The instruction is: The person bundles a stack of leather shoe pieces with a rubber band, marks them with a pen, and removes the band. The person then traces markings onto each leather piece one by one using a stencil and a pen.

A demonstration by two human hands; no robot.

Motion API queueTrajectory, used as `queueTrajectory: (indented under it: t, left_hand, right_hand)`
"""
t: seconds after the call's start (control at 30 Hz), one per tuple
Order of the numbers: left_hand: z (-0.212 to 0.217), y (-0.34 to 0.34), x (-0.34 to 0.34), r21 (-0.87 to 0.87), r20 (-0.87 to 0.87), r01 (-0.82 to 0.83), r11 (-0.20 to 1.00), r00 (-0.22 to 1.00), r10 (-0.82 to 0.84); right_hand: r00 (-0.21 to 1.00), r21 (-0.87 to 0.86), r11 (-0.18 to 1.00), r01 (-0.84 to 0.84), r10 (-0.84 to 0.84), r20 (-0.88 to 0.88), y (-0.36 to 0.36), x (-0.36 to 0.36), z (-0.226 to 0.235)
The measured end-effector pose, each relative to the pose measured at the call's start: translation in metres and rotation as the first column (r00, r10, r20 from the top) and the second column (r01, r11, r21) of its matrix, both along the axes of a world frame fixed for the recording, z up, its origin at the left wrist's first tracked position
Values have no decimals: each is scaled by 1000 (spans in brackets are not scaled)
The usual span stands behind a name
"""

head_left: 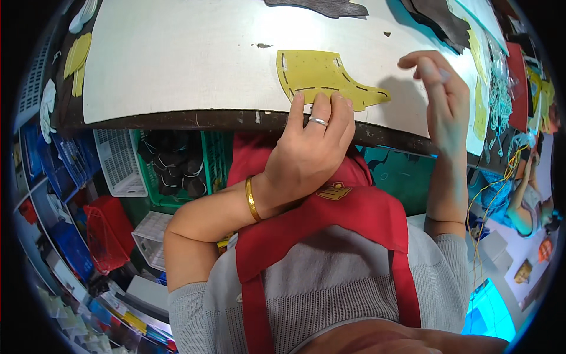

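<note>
A yellow pattern piece with dashed slots cut along its edges lies flat at the near edge of the white work table. My left hand, wearing a ring and a gold bangle, rests its outstretched fingertips on the piece's lower edge. To the right of the piece my right hand is raised over the table with its fingers curled. A small pale bluish spot shows between those fingers, too small to name. Whether any leather lies beneath the yellow piece is hidden.
Dark leather pieces lie at the far edge, with a stack of dark leather at the far right. Small dark scraps dot the surface. Light-blue cords hang at the right. Below stands a green crate of dark bundles.
</note>
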State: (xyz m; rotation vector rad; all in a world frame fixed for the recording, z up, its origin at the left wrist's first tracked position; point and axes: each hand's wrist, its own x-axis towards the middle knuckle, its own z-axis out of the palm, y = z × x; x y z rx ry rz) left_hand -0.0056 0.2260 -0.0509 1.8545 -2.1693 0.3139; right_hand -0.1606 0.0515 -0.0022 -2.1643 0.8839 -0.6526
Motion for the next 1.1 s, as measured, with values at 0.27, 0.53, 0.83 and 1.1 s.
queueTrajectory:
  t: [0.27, 0.53, 0.83, 1.1]
  left_hand:
    - [-5, 7, 3, -9, -61, 41, 999, 997, -42]
    - [0, 2, 2, 27, -165, 78, 997, 984, -72]
    - [-3, 0, 4, -44, -107, 64, 997, 992, -68]
    - [0, -10, 1, -41, -30, 55, 998, 998, -56]
  right_hand:
    - [833, 77, 838, -541, 546, -90, 19, 80, -2]
    - [746, -314, 678, -665, 577, -333, 6, 118, -13]
    - [764, -114, 797, -593, 513, -391, 15, 82, -5]
    - [961, 83, 962, -261, 267, -70, -1, 39, 2]
